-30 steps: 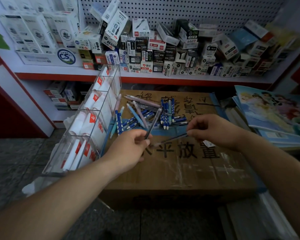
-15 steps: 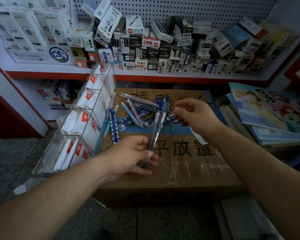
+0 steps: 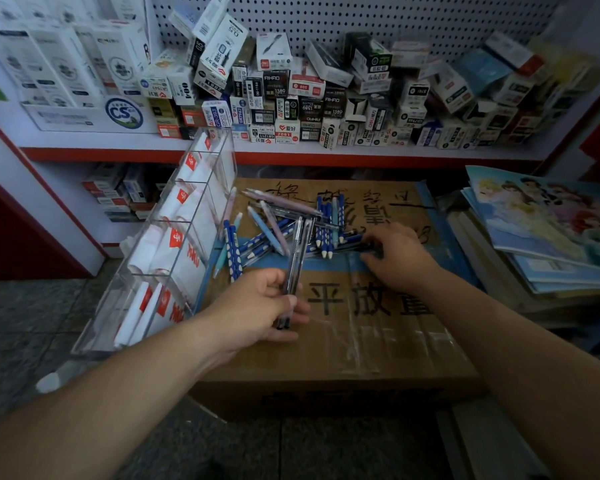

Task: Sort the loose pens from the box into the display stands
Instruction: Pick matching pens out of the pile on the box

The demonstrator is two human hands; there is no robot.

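L: your left hand grips two clear pens | R: your right hand on right edge of loose pens, fingers curled, hold can't tell | pile lies on cardboard box | display stand just left of pile | book stack right | shelf of cartons, pegboard behind, tiled floor

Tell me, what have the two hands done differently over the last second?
The right hand passed its pen to the left hand, which now holds a small bunch of clear pens, then reached out to the pile of loose pens; whether it grips one yet is unclear. The cardboard box and acrylic display stand stayed put.
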